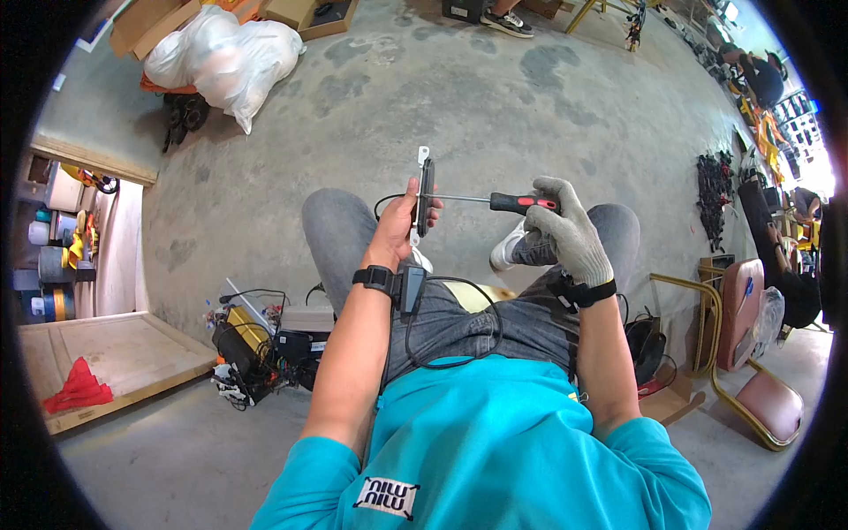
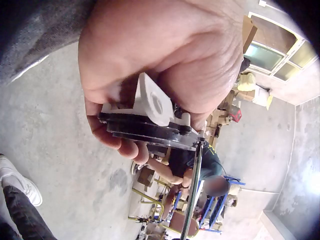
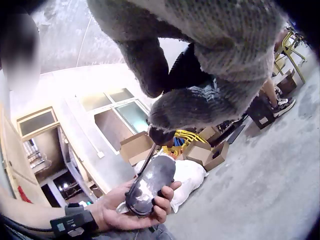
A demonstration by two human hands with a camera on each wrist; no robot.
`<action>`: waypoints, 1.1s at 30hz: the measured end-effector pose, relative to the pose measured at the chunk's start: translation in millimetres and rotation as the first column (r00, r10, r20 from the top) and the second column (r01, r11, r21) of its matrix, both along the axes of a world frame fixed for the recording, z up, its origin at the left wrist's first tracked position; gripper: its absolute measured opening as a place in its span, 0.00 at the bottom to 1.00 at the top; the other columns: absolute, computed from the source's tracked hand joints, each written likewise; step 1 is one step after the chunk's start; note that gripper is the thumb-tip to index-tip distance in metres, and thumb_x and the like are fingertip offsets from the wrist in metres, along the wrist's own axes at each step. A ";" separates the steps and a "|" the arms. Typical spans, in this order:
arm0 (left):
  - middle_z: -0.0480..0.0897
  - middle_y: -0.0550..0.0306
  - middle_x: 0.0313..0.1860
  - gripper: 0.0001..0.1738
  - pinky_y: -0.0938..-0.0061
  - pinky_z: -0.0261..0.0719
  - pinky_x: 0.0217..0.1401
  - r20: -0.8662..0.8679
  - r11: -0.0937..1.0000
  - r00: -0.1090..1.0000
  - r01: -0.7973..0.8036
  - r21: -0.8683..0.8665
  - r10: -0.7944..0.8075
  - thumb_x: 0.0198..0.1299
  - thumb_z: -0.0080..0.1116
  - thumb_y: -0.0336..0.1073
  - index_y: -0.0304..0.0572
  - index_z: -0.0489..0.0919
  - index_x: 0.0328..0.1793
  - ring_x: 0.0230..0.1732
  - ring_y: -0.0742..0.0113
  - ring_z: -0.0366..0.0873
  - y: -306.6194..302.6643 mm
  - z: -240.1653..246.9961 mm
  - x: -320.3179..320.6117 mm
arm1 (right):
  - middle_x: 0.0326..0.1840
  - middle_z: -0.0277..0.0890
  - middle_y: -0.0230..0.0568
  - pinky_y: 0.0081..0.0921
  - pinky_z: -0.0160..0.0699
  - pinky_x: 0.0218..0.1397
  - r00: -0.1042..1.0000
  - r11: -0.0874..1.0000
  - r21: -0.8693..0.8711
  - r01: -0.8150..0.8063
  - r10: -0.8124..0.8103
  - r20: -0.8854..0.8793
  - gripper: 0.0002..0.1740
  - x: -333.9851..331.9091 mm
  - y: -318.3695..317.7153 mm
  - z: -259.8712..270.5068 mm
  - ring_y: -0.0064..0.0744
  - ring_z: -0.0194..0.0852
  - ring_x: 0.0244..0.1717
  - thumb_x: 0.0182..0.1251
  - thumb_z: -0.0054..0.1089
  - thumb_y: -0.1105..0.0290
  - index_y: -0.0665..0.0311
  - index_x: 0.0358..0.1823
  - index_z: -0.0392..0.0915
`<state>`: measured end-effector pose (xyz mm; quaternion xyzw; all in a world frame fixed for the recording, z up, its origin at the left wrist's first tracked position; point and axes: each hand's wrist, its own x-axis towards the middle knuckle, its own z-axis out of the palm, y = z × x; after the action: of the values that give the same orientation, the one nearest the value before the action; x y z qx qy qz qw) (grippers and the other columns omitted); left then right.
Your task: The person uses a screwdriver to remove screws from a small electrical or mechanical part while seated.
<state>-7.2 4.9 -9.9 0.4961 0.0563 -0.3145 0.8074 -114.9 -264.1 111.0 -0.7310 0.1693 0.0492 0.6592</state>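
My bare left hand [image 1: 395,231] holds a black oval housing [image 3: 152,185] with white mounting tabs [image 2: 155,102], turned edge-on in the head view. The fingers wrap beneath it and the palm lies behind the tabs. In my gloved right hand [image 1: 570,234] is a screwdriver [image 1: 523,204] with a black and red handle, gripped between thumb and fingers. Its long metal shaft [image 2: 192,200] runs level across to the housing, the tip right at a small corner post on the housing's edge. A thin black cable loops out behind the left hand.
A pile of cables and electronics [image 1: 256,349] lies on the floor at my left, near a wooden panel [image 1: 132,353] bearing a red cloth. White bags [image 1: 225,62] and cardboard boxes stand ahead left. A tipped chair [image 1: 742,309] is at my right.
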 end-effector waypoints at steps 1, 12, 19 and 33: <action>0.85 0.53 0.42 0.37 0.74 0.84 0.41 0.003 1.000 1.000 0.002 -0.008 -0.002 0.76 0.47 0.63 0.31 0.76 0.67 0.35 0.69 0.83 0.0 -0.5 0.1 | 0.38 0.78 0.41 0.24 0.80 0.43 1.000 1.000 -0.018 -0.016 0.016 0.001 0.31 0.5 -1.2 0.2 0.26 0.79 0.36 0.70 0.60 0.61 0.73 0.68 0.68; 0.86 0.52 0.42 0.37 0.74 0.84 0.41 -0.004 1.000 1.000 -0.003 -0.006 0.003 0.76 0.46 0.63 0.31 0.76 0.67 0.36 0.70 0.83 -0.1 0.3 -0.3 | 0.40 0.78 0.42 0.25 0.81 0.44 1.000 0.999 -0.050 -0.016 0.015 -0.022 0.33 1.7 -3.0 -2.2 0.26 0.80 0.37 0.70 0.60 0.59 0.74 0.70 0.66; 0.85 0.52 0.41 0.37 0.74 0.84 0.41 -0.010 1.000 1.000 -0.010 -0.003 0.010 0.76 0.46 0.63 0.32 0.76 0.67 0.35 0.70 0.83 0.0 -0.1 0.2 | 0.40 0.78 0.42 0.25 0.81 0.43 0.999 0.998 -0.056 -0.037 0.037 -0.003 0.34 -0.6 -0.4 -3.5 0.27 0.80 0.37 0.72 0.60 0.57 0.74 0.70 0.66; 0.86 0.52 0.41 0.37 0.74 0.83 0.41 -0.016 1.000 1.000 -0.006 0.010 0.006 0.76 0.47 0.63 0.33 0.77 0.66 0.36 0.70 0.83 -0.1 1.6 0.0 | 0.40 0.78 0.43 0.25 0.80 0.42 0.998 0.998 -0.051 -0.035 0.032 -0.048 0.35 2.2 -4.7 -4.4 0.26 0.79 0.36 0.70 0.62 0.57 0.75 0.70 0.66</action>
<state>-7.2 4.8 -8.3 0.4972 0.0657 -0.3159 0.8054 -112.7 -268.8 106.6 -0.7494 0.1739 0.0731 0.6347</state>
